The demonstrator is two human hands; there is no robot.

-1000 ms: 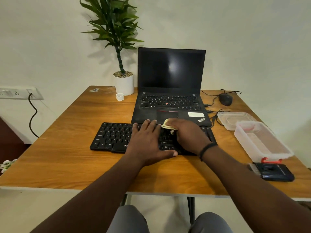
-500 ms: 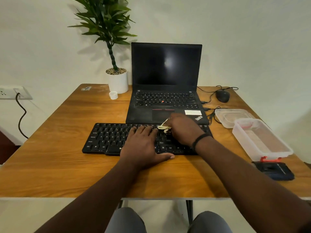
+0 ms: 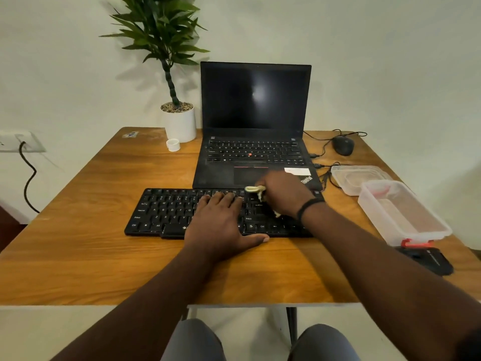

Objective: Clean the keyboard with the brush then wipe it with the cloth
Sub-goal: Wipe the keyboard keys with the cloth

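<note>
A black external keyboard (image 3: pixel 166 212) lies on the wooden table (image 3: pixel 91 256) in front of a laptop. My left hand (image 3: pixel 221 222) lies flat on the middle of the keyboard, fingers straight, thumb resting on the table at the front edge. My right hand (image 3: pixel 283 194) grips a crumpled pale yellow cloth (image 3: pixel 256 190) and presses it on the keyboard's upper right keys. Most of the cloth is hidden under the hand. A dark brush (image 3: pixel 426 260) lies at the table's right edge, partly behind a plastic box.
An open black laptop (image 3: pixel 255 121) stands behind the keyboard. A potted plant (image 3: pixel 179 121) and small white cap (image 3: pixel 173 145) are at the back left. A mouse (image 3: pixel 343 145) with cables, a clear lid (image 3: pixel 359 177) and a clear plastic box (image 3: pixel 403 212) sit on the right.
My right hand has slid the cloth from the keyboard's middle rows toward its top right edge. My left hand has stayed flat on the keys. The camera view has shifted slightly.
</note>
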